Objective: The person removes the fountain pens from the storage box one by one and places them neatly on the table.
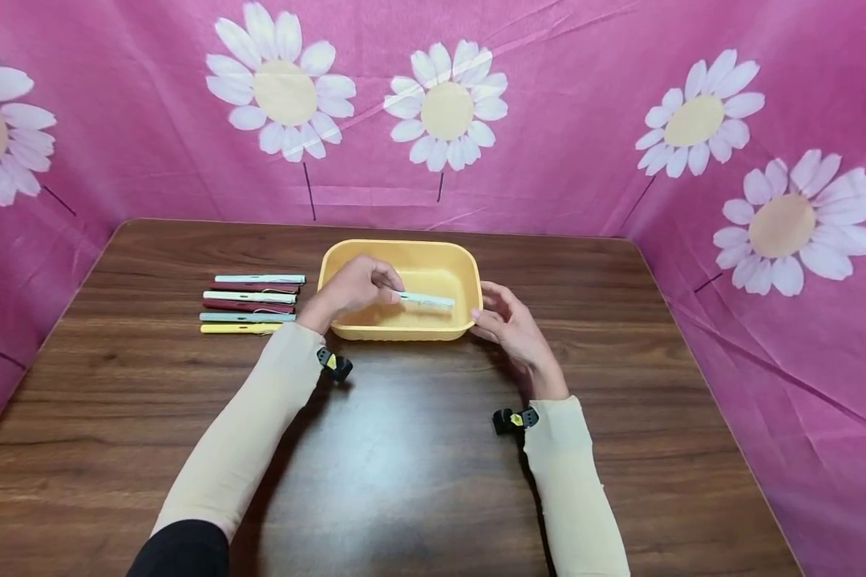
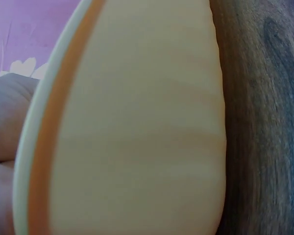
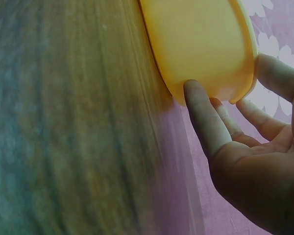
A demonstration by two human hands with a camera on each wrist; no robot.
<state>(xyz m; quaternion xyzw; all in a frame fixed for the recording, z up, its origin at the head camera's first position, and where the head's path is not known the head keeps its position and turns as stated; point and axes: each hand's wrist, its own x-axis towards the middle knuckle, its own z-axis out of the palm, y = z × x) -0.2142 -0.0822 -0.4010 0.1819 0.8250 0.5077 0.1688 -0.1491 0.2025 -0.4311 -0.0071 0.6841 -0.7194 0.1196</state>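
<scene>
My left hand (image 1: 361,287) reaches over the left side of a yellow rectangular tub (image 1: 404,332) and pinches a pale pen (image 1: 427,300) at its left end. The pen lies nearly level, its free end pointing right inside the tub. In the left wrist view the outer wall (image 2: 137,117) of the tub covers most of the picture, and only a bit of the hand shows behind the rim. At the tub's right end, my right hand (image 1: 512,324) touches the outside with spread, mostly straight fingers (image 3: 206,120), one digit at the rim.
Left of the tub lie several pens in a stacked row: pale ones, dark red pens (image 1: 248,306), a light blue pen (image 1: 238,317) and a yellow pen (image 1: 234,328). The brown wooden table (image 1: 390,465) is bordered by a pink flowered cloth (image 1: 548,120) behind and at both sides.
</scene>
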